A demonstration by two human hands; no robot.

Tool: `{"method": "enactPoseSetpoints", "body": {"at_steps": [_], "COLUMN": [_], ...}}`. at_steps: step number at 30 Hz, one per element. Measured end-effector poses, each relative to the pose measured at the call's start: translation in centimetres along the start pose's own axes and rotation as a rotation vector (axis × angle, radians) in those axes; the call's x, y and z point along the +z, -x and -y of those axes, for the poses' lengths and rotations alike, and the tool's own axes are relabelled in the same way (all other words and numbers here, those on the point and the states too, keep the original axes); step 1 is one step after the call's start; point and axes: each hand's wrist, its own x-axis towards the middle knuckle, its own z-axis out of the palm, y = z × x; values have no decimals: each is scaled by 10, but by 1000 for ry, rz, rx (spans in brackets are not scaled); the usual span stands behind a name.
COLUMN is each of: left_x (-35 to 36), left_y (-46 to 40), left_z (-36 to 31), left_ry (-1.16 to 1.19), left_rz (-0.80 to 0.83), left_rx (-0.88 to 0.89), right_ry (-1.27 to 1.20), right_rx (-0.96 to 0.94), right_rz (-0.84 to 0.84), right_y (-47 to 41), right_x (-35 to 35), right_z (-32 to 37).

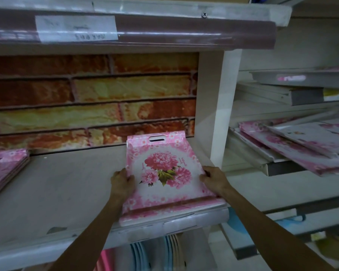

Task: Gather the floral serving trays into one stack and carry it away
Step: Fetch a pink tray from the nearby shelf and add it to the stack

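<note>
- Pink floral tray stack [164, 178] lay on the white shelf [67, 188], toward its right end, near edge jutting slightly past the shelf front
- Top tray showed pink peonies with green leaves in a pale centre panel; slot handle [157, 138] at the far end, close to the brick-pattern back panel [90, 98]
- Edge lines at the near side showed more than one tray in the stack; exact count could not be told
- Left hand [121, 181] gripped the stack's left rim, fingers curled over the edge
- Right hand [212, 178] gripped the right rim, thumb lying on the tray's inner face
- Hands were apart, one on each long side, both clamped on the same stack
- Second stack of pink trays [6, 169] rested at the shelf's far left, well apart from the held stack
- Further floral trays [301, 145] lay tilted on the adjacent rack to the right
- Paper label [76, 28] sat under clear film on the upper shelf's front edge; its writing was illegible
- Blue and cream plate rims [155, 251] showed below the shelf
</note>
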Motion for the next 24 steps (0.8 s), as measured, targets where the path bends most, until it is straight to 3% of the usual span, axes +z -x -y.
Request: {"method": "enactPoseSetpoints", "body": {"at_steps": [6,9,13,19,24], "left_x": [4,-4,-15,-18,-9], "left_y": [-9,-9,-17,-7,26], "left_z": [15,16,3,-90,-175], "left_ry": [-20,-4,-70,416,655], "left_rz": [26,73,-25,-109,26], "left_rx": [-40,1,130,308,492], "right_ry": [16,-50,-50,-199,-189], "right_rx": [-18,-21,-115,-246,-313], "right_rz": [8,-74,-162,-365,-483], "right_y": [3,7,16,46,74], "right_x": [-3,-14,-44,-106,-157], "right_z": [1,10,24,37,19]}}
